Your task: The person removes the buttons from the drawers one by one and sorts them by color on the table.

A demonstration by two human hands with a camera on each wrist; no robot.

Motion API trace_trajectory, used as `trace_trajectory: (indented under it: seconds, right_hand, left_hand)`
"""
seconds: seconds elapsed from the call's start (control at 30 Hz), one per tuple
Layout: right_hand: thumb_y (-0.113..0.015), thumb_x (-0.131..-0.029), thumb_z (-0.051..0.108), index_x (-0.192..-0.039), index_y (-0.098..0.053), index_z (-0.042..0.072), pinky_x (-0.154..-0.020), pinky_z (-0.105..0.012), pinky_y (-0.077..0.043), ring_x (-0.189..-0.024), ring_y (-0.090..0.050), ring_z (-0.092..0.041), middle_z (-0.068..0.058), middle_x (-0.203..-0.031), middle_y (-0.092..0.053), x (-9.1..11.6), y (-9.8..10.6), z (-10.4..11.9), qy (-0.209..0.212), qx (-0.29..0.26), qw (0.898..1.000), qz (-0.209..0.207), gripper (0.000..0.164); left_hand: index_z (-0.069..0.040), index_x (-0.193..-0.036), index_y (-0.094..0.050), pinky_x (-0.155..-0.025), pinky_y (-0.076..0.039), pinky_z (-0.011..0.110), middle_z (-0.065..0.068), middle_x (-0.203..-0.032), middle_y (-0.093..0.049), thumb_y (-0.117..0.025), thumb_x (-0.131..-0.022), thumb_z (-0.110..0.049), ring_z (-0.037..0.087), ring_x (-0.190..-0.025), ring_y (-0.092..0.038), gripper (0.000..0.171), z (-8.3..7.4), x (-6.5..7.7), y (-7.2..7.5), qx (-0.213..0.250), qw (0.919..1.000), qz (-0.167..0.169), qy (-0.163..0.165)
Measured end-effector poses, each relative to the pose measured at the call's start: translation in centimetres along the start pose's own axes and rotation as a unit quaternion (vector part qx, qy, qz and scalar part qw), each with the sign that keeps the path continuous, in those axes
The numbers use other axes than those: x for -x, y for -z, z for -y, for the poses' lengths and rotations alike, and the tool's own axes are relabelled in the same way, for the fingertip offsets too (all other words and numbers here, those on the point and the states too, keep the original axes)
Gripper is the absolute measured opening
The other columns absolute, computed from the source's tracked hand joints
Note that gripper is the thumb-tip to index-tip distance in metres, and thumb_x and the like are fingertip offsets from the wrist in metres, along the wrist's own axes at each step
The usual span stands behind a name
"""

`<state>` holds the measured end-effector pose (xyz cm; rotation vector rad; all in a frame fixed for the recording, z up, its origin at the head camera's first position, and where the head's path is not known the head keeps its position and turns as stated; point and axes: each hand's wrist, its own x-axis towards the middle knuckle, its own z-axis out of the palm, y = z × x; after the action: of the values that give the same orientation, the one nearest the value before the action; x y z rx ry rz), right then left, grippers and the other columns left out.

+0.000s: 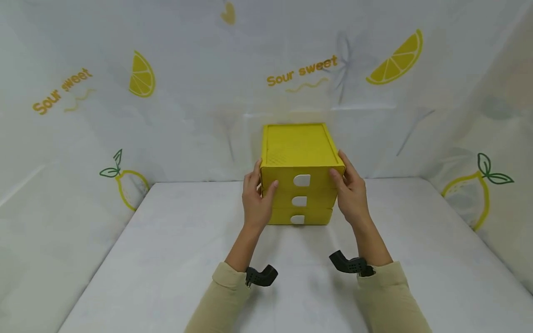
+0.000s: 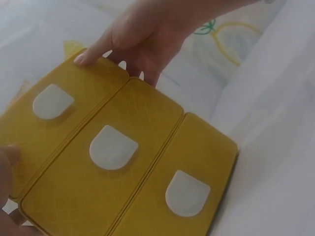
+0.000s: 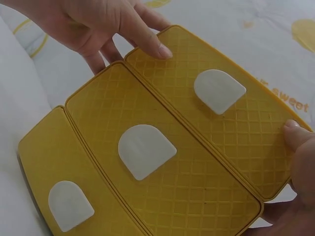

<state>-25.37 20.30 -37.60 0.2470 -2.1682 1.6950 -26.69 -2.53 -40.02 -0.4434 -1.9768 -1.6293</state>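
A yellow three-drawer storage box (image 1: 304, 143) stands on the table near the back wall, its front towards me. Each drawer front carries a white rounded tab, such as the middle tab (image 2: 113, 147), and all three drawers are pushed in. My left hand (image 1: 257, 201) grips the box's left side near the top, thumb on the front and fingers along the side. On the opposite side my right hand (image 1: 353, 192) holds the upper corner the same way, its thumb on the top drawer front (image 3: 221, 142). The fingertips behind the box sides are partly hidden.
The box sits on a white-covered table (image 1: 175, 259). Behind it rises a white cloth wall (image 1: 200, 115) printed with lemons and lettering, and similar cloth hangs at both sides. A black wrist camera (image 1: 261, 276) is strapped at each sleeve cuff.
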Motion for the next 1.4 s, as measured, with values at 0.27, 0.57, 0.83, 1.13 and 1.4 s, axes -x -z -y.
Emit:
trace_trajectory:
  seconds: [0.27, 0.57, 0.83, 1.13, 1.4]
  right_hand:
    - [-0.048, -0.107, 0.034, -0.160, -0.023, 0.037, -0.119, -0.044, -0.037, -0.149, -0.040, -0.026, 0.003, -0.166, -0.032, 0.3, 0.0, -0.3, 0.012, 0.017, 1.000, -0.010, 0.059]
    - [-0.048, -0.108, 0.032, -0.160, -0.024, 0.039, -0.117, -0.031, -0.040, -0.150, -0.038, -0.027, 0.004, -0.167, -0.030, 0.3, 0.2, -0.8, 0.023, 0.021, 0.999, 0.000, 0.057]
    - [-0.047, -0.108, 0.034, -0.162, -0.022, 0.035, -0.109, -0.021, -0.046, -0.149, -0.040, -0.030, 0.002, -0.167, -0.030, 0.3, 0.6, -0.5, 0.015, 0.031, 0.999, 0.010, 0.059]
    - [-0.045, -0.109, 0.036, -0.162, -0.022, 0.031, -0.095, -0.010, -0.048, -0.142, -0.048, -0.020, 0.000, -0.167, -0.030, -0.5, 1.5, -0.9, 0.013, 0.010, 0.999, 0.041, 0.058]
    - [-0.064, -0.101, 0.029, -0.155, -0.042, 0.025, -0.108, -0.030, -0.050, -0.139, -0.052, -0.025, -0.003, -0.156, -0.048, 0.6, 0.0, 1.1, 0.023, 0.052, 0.996, -0.071, 0.059]
  left_hand:
    - [-0.012, -0.157, -0.039, -0.105, -0.052, 0.050, 0.019, -0.131, -0.050, -0.065, -0.100, -0.017, 0.036, -0.132, -0.056, 0.062, 0.7, -0.7, 0.4, 0.004, 0.9999, 0.012, -0.007]
    - [-0.021, -0.156, -0.041, -0.104, -0.053, 0.048, 0.018, -0.131, -0.052, -0.065, -0.100, -0.021, 0.034, -0.132, -0.056, 0.062, 0.6, -0.7, 0.7, -0.004, 1.0000, 0.007, 0.001]
    - [-0.022, -0.156, -0.043, -0.102, -0.054, 0.049, 0.018, -0.130, -0.053, -0.066, -0.099, -0.022, 0.034, -0.132, -0.056, 0.062, 0.4, -0.5, 0.6, 0.000, 1.0000, 0.001, -0.001]
    - [-0.026, -0.155, -0.041, -0.105, -0.052, 0.050, 0.013, -0.143, -0.051, -0.066, -0.100, -0.027, 0.035, -0.133, -0.056, 0.061, -0.4, -0.8, 1.4, -0.004, 0.9994, 0.027, 0.020]
    - [-0.021, -0.158, -0.036, -0.113, -0.044, 0.055, 0.008, -0.159, -0.039, -0.052, -0.107, -0.020, 0.031, -0.146, -0.044, 0.054, 0.8, -1.5, 2.9, -0.001, 0.9937, 0.108, -0.028]
